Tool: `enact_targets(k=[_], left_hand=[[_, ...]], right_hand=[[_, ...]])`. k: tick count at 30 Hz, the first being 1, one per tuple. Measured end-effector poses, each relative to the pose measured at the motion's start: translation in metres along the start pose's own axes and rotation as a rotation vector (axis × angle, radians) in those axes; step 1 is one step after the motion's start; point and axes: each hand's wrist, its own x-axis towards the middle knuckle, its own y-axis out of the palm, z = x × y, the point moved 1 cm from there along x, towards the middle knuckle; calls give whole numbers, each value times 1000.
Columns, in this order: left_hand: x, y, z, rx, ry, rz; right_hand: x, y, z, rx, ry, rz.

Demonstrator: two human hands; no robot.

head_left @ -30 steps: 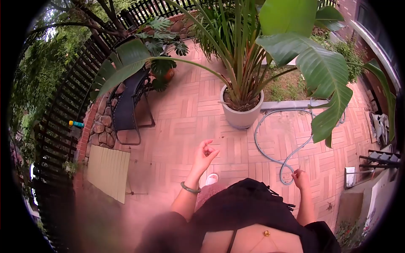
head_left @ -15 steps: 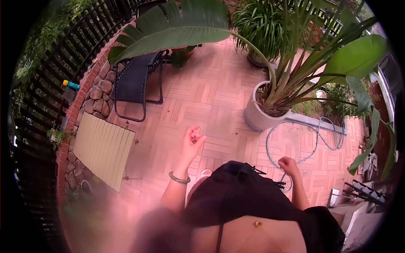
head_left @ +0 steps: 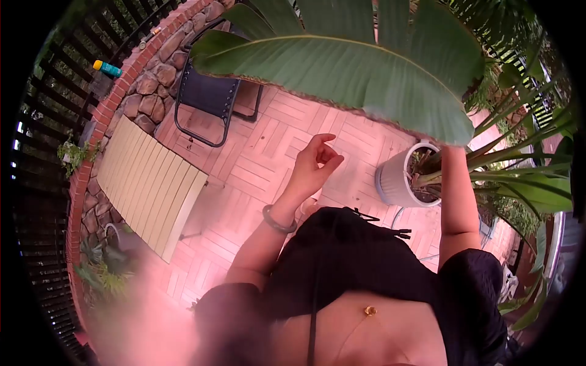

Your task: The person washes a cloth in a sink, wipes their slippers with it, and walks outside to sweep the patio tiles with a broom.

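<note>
A large, broad green leaf [head_left: 354, 67] with a pale midrib and ragged edge spreads across the upper middle of the view. My right forearm [head_left: 458, 195] reaches up to the leaf's lower right edge, and the right hand is hidden behind it, so I cannot see its fingers. My left hand [head_left: 316, 163], with a bangle [head_left: 279, 221] on the wrist, is raised over the tiled floor below the leaf. Its fingers are loosely bent and apart from the thumb, holding nothing. The leafy plant's white pot [head_left: 403, 177] stands just left of my right forearm.
A dark folding lounge chair [head_left: 204, 97] stands at the upper left. Nearer is a slatted beige chair [head_left: 149, 180]. A brick-topped stone wall [head_left: 148, 91] and black fence [head_left: 55, 116] curve along the left, with a teal bottle [head_left: 108, 68] on the ledge. Pinkish tiles [head_left: 268, 158] cover the floor.
My right hand has risen from low beside the hose to behind the leaf. The leaf now looks larger and nearer. My left hand has moved up and to the right. The view has shifted and turned.
</note>
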Motion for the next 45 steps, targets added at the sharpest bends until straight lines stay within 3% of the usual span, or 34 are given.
enact_targets(k=[4,6,8,11,12,13,14,17,19,20,22,23,26,32,34,36,38,39,40,41,42,45], left_hand=[[84,-21,24,94,42,-20],[131,-29,24,60,50,-22],[177,-36,26,15,76,-16],[251,-43,47,-34,69,-27],[275,-44,56,-49,55,-19],[301,-45,69,-84,42,-2],[327,-45,84,-114,28,23],[413,-50,124,-88,7,134],[481,-53,136,-98,-22,225],[513,-55,141,-112,-62,282],[584,-49,147,-98,-57,343],[618,-44,143,-89,-56,389],[706,-27,134,-72,-68,500],[846,34,141,-89,-115,663],[887,60,147,-226,-237,663],[932,85,154,-240,-218,650],[973,106,156,-329,-226,545],[999,115,155,-334,-210,495],[1020,119,154,-336,-204,441],[1042,121,146,-311,-158,371],[1063,121,140,-309,-151,308],[1115,115,119,-271,-125,95]], right_hand=[[67,-47,5,609,-296,-434],[87,-96,11,993,-384,-144],[101,-122,35,1229,-393,-296],[126,-140,48,1084,-507,-627],[135,-138,50,945,-561,-839],[140,-149,32,900,-664,-822],[146,-160,23,941,-858,-281],[148,-175,3,710,-964,-632],[153,-181,-9,105,-914,-1622],[148,-186,-12,-27,-1111,-1681],[185,-184,11,-473,-1440,-2186],[195,-185,17,-697,-1508,-2160],[223,-205,10,-1078,-1243,-2131],[292,-257,-72,-1331,-842,-1961],[343,-281,-128,-1050,-864,-1918],[441,-292,-171,-831,-604,-1820],[536,-311,-236,-610,-638,-1557],[586,-322,-270,-528,-660,-1322],[651,-327,-287,-366,-560,-1230],[702,-329,-305,-164,-311,-1185],[751,-336,-314,-24,-189,-987],[883,-370,-378,27,-139,-534]])
